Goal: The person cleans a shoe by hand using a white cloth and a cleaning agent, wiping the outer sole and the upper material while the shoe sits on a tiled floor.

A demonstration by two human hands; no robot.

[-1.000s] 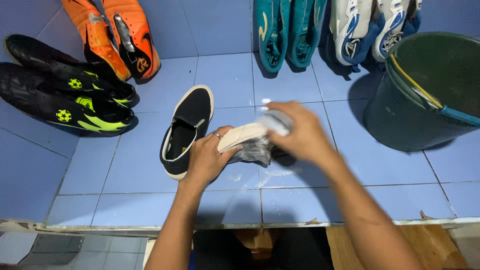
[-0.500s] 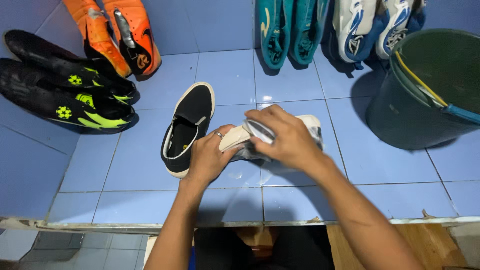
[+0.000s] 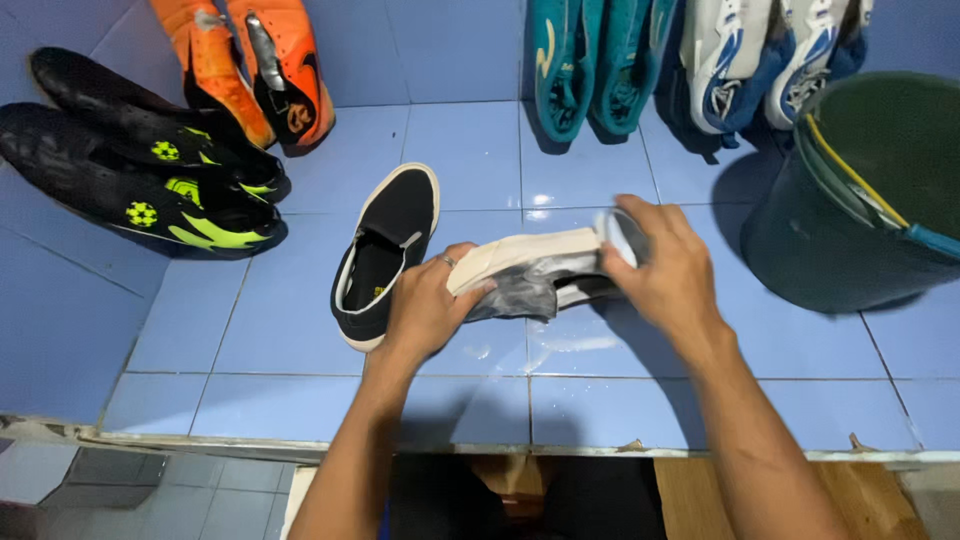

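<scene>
While the left hand (image 3: 425, 310) clamps the heel end of a cream-soled shoe (image 3: 525, 258), sole turned up, the right hand (image 3: 668, 272) is closed over a grey cloth (image 3: 622, 232) pressed at the toe end. Shoe lies across the middle of the blue tiled ledge (image 3: 260, 330), long axis running 9 to 3 o'clock, slightly raised at the toe. Grey wet upper hangs under the sole.

Edges: ledge front lip runs along 6 o'clock, just below both wrists; beyond it a drop to darker floor tiles at 7 o'clock and wood at 5 o'clock. Open tile at 8 o'clock and at 4 o'clock. Wet patch on the tile just beneath the shoe.

Around: matching black slip-on (image 3: 385, 255) upright, touching or just beside the left hand at 10 o'clock. Black-and-yellow boots (image 3: 150, 190) further out at 9 to 10 o'clock. Orange boots (image 3: 255, 70) leaning on the wall at 11. Teal pair (image 3: 580, 60) at 12, white-and-blue pair (image 3: 760, 55) at 1. Green bucket (image 3: 860, 190) at 2 to 3 o'clock, near the right hand, closing off that side.
</scene>
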